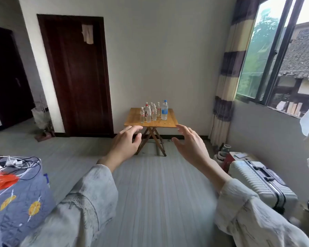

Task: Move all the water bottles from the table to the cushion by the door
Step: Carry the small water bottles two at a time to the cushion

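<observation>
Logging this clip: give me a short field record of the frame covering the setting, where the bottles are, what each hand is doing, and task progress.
setting: room with a dark wooden door and a window
table: small folding wooden table at the far wall
bottles: cluster of water bottles upright on the table, one taller blue-capped bottle
left hand: raised, fingers relaxed, holding nothing
right hand: raised, open, holding nothing
cushion: not identifiable
progress: no bottle picked up

No text can be read — the labels on the water bottles (153, 111) are too small.
</observation>
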`<state>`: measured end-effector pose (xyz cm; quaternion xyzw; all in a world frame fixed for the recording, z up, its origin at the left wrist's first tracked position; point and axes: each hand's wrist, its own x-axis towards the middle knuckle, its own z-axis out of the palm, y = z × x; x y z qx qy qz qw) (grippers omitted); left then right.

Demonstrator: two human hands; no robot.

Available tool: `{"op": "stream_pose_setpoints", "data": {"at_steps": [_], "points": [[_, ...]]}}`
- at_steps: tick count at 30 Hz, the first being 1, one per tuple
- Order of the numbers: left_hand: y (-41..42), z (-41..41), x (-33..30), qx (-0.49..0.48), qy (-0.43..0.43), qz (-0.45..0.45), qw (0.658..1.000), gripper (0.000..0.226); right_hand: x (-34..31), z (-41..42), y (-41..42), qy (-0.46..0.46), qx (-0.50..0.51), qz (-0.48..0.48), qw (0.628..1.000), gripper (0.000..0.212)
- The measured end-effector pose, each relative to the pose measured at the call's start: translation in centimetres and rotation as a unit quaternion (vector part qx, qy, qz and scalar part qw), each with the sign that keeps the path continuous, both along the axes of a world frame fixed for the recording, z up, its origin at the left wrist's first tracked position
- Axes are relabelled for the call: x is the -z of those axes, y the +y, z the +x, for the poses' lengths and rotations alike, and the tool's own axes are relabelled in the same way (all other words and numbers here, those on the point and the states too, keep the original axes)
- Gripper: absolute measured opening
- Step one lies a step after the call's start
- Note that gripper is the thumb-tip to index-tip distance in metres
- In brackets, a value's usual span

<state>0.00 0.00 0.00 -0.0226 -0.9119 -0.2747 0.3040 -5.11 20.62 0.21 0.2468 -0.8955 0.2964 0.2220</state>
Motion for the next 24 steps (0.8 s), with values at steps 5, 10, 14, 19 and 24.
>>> {"op": "stream_pose_setpoints", "data": {"at_steps": [5, 10, 14, 19, 24], "points": [[-4.7, -8.1, 3.2, 0.016, -0.002, 0.069, 0.997, 0.027, 2.1, -7.6, -4.2, -0.031, -0.014, -0.054, 0.998, 0.047], [-10.7, -17.3, 5.1, 0.029, -0.038, 0.098, 0.994, 0.028, 3.7, -16.2, -9.5, -0.060, -0.016, -0.094, 0.994, 0.048], [-14.7, -24.7, 5.8, 0.029, -0.056, 0.111, 0.992, 0.026, 4.6, -23.6, -13.3, -0.086, -0.016, -0.098, 0.991, 0.047], [-18.9, -34.8, 8.1, 0.033, -0.074, 0.129, 0.988, 0.024, 6.0, -33.9, -17.3, -0.098, -0.017, -0.103, 0.990, 0.046], [-23.1, -45.8, 11.3, 0.023, -0.105, 0.153, 0.982, 0.023, 7.9, -45.9, -21.3, -0.111, -0.037, -0.110, 0.987, 0.045]]}}
